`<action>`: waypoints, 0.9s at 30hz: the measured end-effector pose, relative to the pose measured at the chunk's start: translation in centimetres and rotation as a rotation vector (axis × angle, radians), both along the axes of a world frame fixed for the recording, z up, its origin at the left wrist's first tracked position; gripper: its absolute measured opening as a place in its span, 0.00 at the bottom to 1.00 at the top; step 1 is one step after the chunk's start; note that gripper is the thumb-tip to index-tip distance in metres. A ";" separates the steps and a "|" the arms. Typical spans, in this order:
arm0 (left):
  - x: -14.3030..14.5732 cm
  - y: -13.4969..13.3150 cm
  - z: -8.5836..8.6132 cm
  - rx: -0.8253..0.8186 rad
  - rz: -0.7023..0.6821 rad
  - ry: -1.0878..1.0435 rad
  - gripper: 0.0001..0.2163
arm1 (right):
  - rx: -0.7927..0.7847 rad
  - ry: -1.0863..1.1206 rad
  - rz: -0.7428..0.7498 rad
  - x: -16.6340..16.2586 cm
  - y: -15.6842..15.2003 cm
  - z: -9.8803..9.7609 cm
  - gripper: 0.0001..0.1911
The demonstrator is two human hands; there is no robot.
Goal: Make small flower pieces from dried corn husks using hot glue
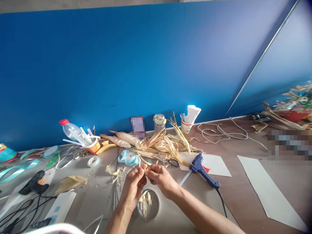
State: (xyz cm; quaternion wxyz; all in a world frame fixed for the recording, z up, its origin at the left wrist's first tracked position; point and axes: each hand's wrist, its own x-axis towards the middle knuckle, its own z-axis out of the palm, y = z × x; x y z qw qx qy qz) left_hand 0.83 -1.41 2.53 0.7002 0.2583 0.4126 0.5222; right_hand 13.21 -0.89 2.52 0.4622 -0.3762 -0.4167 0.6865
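Observation:
Above the table, my left hand (135, 182) and my right hand (161, 178) meet fingertip to fingertip. Both are closed in a pinch on a small pale strip of corn husk (144, 168), mostly covered by the fingers. Below them stands a round shallow dish (159, 208) with several cut husk pieces (145, 203) in it. Behind the hands lies a heap of dry corn husks (158, 144). A light blue ribbon roll (129, 158) is just beyond my left hand, and black-handled scissors (173, 162) lie past my right hand.
A blue glue gun (203, 170) rests on white paper (220, 165) at right, its cord trailing forward. Leftward are a second, black glue gun (35, 183), a power strip (60, 206), a cup of sticks (94, 146) and a bottle (70, 129). A blue partition (146, 65) closes the back.

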 end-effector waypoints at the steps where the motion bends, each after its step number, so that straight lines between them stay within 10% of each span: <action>1: 0.1 0.0 0.1 0.016 -0.005 0.018 0.12 | 0.005 -0.021 -0.008 0.0 0.0 -0.1 0.12; 7: 0.4 -0.1 0.4 0.106 0.009 0.124 0.09 | 0.048 -0.210 -0.069 0.1 -0.1 -0.2 0.11; 15: 0.6 0.1 -0.2 0.256 0.075 0.495 0.12 | 0.499 -0.690 -0.322 1.5 -0.3 1.0 0.10; 27: 0.8 -0.2 -0.1 0.243 0.007 0.388 0.20 | 0.778 -0.975 -0.396 1.5 -0.4 0.4 0.14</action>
